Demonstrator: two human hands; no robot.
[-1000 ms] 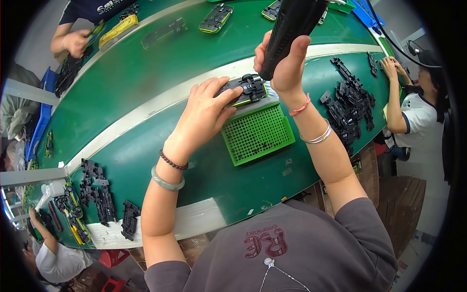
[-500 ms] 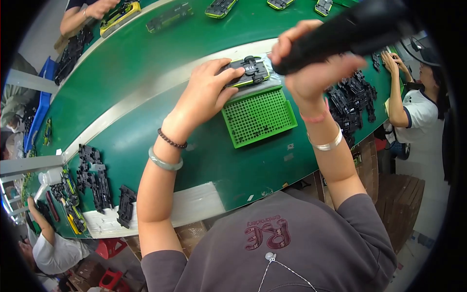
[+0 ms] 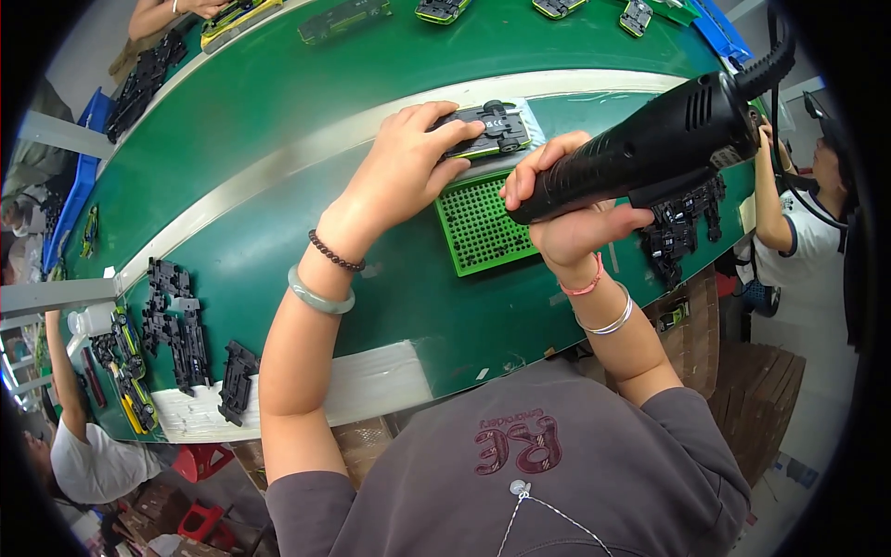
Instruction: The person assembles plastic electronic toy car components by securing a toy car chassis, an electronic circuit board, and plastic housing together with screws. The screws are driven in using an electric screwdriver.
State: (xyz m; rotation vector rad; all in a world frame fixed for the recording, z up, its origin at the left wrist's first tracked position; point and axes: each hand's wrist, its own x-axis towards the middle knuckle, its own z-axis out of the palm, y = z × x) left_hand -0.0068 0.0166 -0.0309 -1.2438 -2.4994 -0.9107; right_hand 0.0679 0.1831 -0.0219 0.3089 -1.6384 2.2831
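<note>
An upside-down toy car [image 3: 506,130] with a black underside and yellow-green edges lies on a pale pad beyond the tray. My left hand [image 3: 394,162] grips its left end, with fingers across the underside. In my right hand [image 3: 566,227] is a black electric screwdriver [image 3: 640,144], its cord running off at the upper right. Its front end is over the right part of a green perforated tray [image 3: 492,265]. Small dark pieces, apparently screws, dot the tray. The screwdriver's tip is hidden from this view.
Black chassis parts lie in piles at the right [image 3: 682,227] and left [image 3: 176,325]. Several toy cars [image 3: 444,9] are along the far side. Co-workers sit at the right, lower left and upper left. Blue bins [image 3: 719,32] stand near the edges.
My right hand has brought the screwdriver down, nearer to me, over the tray. The left hand stays on the toy car. The whole view has shifted slightly.
</note>
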